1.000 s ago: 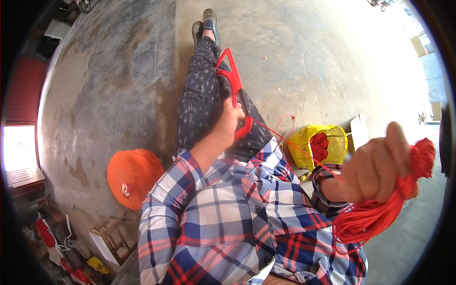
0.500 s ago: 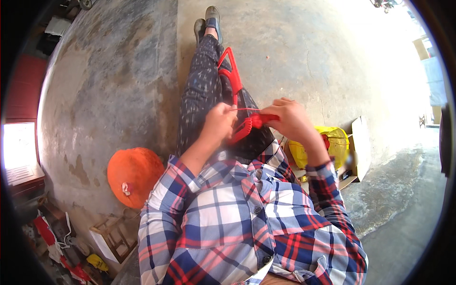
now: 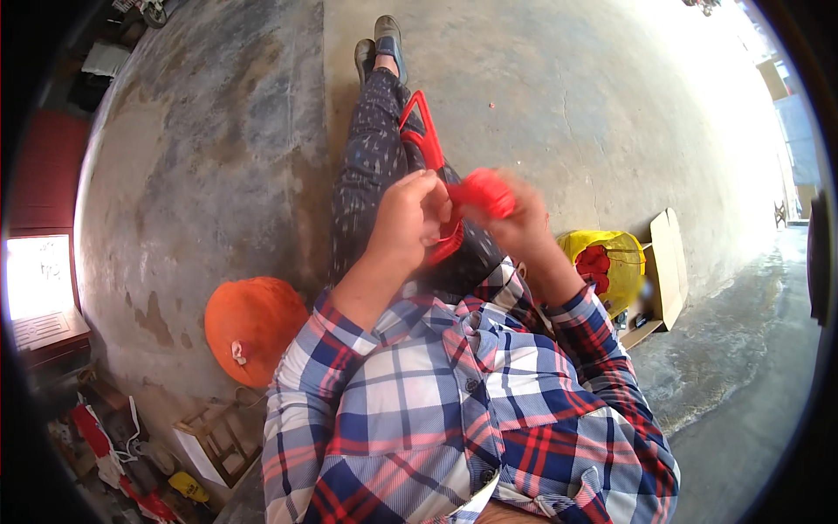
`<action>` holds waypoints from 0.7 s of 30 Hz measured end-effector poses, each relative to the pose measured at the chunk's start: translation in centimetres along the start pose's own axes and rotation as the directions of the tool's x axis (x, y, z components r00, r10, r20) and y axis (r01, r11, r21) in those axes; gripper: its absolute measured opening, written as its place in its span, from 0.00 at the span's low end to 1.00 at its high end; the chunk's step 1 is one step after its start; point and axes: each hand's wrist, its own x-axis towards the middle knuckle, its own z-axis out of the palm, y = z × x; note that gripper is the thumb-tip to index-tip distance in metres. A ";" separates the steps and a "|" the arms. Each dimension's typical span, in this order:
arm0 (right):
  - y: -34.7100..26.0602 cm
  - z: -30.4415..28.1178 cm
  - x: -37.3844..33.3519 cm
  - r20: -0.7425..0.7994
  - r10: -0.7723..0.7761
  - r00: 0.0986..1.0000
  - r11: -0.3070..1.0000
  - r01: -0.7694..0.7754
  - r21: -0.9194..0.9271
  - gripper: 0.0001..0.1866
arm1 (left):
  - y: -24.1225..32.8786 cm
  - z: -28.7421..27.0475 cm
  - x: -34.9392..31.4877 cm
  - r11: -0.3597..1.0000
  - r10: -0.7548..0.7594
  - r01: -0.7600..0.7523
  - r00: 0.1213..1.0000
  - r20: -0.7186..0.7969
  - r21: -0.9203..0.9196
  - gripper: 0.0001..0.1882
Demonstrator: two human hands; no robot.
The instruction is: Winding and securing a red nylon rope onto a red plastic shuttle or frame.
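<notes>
The right hand is gripping a red bundle, fingers wrapped round it, and on my feed that bundle is blurring, sitting up in front of the lap between both hands. The left hand is curling its fingers just beside it, and from here I'm failing to make out whether they're clamping anything; I cannot tell. Right behind that left hand, a red frame is lying along the dark patterned trousers, its angular end pointing towards the shoes. Further out on the right I'm getting a yellow bag, red stuff showing inside, with a cardboard flap standing just beside it. Over on the left, a rounded orange thing is resting near the checked sleeve, the concrete floor stretching away beyond.
</notes>
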 end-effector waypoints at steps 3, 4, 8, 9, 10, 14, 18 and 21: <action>-0.6 -2.9 0.3 -0.342 0.215 0.915 0.833 0.010 0.552 0.16 | -1.0 -0.7 1.0 0.988 0.067 -0.067 0.998 0.001 0.139 0.13; -0.4 -5.1 -0.1 -0.353 0.307 0.884 0.677 0.058 0.734 0.17 | -1.9 -1.0 1.5 0.976 0.042 -0.029 0.997 -0.058 0.214 0.12; -5.4 -10.4 -1.7 -0.375 0.303 0.876 0.525 0.175 0.833 0.18 | -2.8 -0.6 1.9 0.966 -0.127 0.157 0.980 -0.152 0.203 0.08; -6.0 -12.0 -2.9 -0.282 0.217 0.935 0.490 0.146 0.859 0.17 | -2.6 -0.4 1.8 0.954 -0.246 0.264 0.960 -0.133 0.144 0.07; -7.0 -12.6 -4.1 -0.217 0.243 0.945 0.422 0.098 0.901 0.17 | -2.9 -1.0 2.2 0.951 -0.251 0.267 0.961 -0.116 0.154 0.08; -8.3 -13.0 -8.7 -0.480 0.349 0.805 0.648 0.163 0.744 0.18 | -3.8 -2.3 2.4 0.964 -0.214 0.223 0.974 -0.075 0.147 0.08; -3.2 -13.6 -8.6 -0.426 0.551 0.718 0.632 -0.025 0.775 0.16 | -4.7 -2.0 2.6 0.942 0.024 0.003 0.997 -0.078 0.336 0.09; -3.2 -7.2 -7.0 -0.289 0.684 0.670 0.485 -0.121 0.866 0.21 | -3.7 -0.9 0.2 0.661 0.400 -0.279 0.917 -0.012 0.697 0.14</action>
